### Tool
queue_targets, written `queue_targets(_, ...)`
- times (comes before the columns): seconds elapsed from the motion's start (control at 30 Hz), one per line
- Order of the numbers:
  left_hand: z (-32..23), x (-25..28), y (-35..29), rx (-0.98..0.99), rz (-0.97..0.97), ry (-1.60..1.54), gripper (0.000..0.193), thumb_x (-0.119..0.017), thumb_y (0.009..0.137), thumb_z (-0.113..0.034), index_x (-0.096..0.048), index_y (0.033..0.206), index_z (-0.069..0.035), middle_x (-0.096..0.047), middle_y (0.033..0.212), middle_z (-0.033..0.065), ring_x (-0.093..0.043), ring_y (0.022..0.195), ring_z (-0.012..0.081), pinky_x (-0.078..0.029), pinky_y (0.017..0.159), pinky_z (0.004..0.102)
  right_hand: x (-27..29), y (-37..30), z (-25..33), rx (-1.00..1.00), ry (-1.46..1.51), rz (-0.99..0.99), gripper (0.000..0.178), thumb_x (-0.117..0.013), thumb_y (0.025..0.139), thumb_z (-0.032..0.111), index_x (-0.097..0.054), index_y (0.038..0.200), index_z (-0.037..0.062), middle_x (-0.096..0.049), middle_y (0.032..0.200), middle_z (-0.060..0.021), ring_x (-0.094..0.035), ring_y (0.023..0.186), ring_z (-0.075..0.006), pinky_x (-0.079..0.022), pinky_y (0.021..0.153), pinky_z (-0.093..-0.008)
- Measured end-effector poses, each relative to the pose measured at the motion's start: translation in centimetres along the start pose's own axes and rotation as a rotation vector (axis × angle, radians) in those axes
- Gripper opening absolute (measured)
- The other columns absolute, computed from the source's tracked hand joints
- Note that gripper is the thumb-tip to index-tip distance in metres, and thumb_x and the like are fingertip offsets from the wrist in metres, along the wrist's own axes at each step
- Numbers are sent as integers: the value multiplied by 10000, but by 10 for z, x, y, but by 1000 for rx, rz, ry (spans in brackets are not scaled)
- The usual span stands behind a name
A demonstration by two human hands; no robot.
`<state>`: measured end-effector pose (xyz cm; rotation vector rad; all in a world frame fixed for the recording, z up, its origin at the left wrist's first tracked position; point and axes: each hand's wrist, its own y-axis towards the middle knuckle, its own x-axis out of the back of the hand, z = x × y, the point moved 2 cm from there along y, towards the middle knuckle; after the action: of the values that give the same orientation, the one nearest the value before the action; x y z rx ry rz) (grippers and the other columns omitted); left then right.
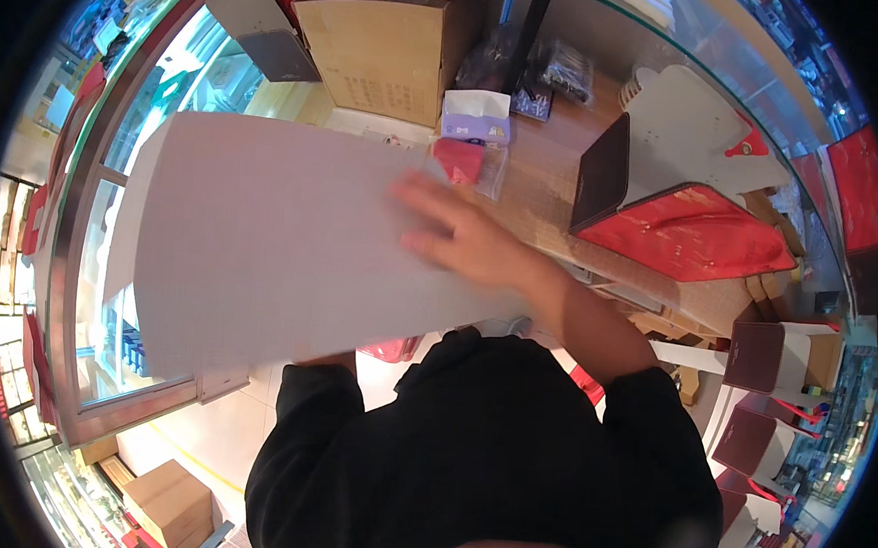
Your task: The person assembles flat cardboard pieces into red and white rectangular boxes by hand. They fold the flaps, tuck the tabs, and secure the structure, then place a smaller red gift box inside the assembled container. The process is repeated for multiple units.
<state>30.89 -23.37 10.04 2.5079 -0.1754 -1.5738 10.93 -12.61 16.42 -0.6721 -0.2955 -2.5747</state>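
A large pale grey sheet of board [264, 237], with folded flaps along its left side, spreads out in front of me. My right hand [451, 230] lies over the sheet's right part, thumb and fingers apart, somewhat smeared by motion. Below the sheet's near edge, my left forearm [332, 360] goes in under it. The board hides my left hand, so its grip does not show. Just past my right hand are a red packet [459, 161] in clear plastic and a purple and white tissue pack [476, 117].
An open grey and brown box with red lining [681, 226] stands on the wooden counter [546, 171] at right. A large cardboard carton [370, 56] is at the back. A glass display case [116, 260] runs along the left. More brown and grey boxes [754, 356] line the right side.
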Motion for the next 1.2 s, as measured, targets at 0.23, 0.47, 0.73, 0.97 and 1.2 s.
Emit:
queue_targets(0.23, 13, -62, -14, -44, 362, -143, 242, -498, 873, -299, -588, 1036, -145, -562, 1019, 51, -503, 1009, 234, -353, 931, 471, 40, -11, -50, -236, 492, -226, 721, -665, 785, 298, -300, 1361, 63, -398, 1311, -162, -414, 1183, -248, -368, 951, -351)
queue_targets(0.47, 43, -135, -40, -148, 757, 7, 206, -504, 875, -326, -581, 1026, -209, -552, 1042, 22, -491, 1035, 246, -341, 923, 491, 38, -86, -34, -176, 1067, -345, 502, -608, 833, 140, -393, 1284, 87, -491, 1172, -93, -494, 1032, -169, -435, 864, -336)
queue_targets(0.73, 59, -182, -74, 270, 655, 630, 638, -365, 894, -509, -223, 1395, -142, -309, 1384, 193, -368, 1231, 324, -302, 1018, 455, 75, -190, -43, 34, 1199, -594, 424, -640, 779, 28, -456, 1159, 60, -509, 1086, -68, -508, 981, -166, -457, 832, -314)
queue_targets(0.97, -44, -157, -163, 35, 87, 405, 751, -349, 846, -617, -206, 1402, -131, -302, 1384, 198, -373, 1228, 343, -322, 1003, 460, 152, -301, 5, 365, 741, -826, 439, -684, 745, 24, -444, 1112, 34, -531, 1018, -84, -538, 914, -157, -465, 758, -279)
queue_targets(1.2, -18, -252, -244, -278, 208, 1513, 1038, -631, 681, -603, -126, 1407, -61, -259, 1395, 145, -365, 1215, 277, -301, 997, 396, 152, -360, 10, 311, 442, -779, 511, -700, 721, -13, -412, 1141, 35, -525, 1040, -93, -530, 931, -149, -448, 803, -284)
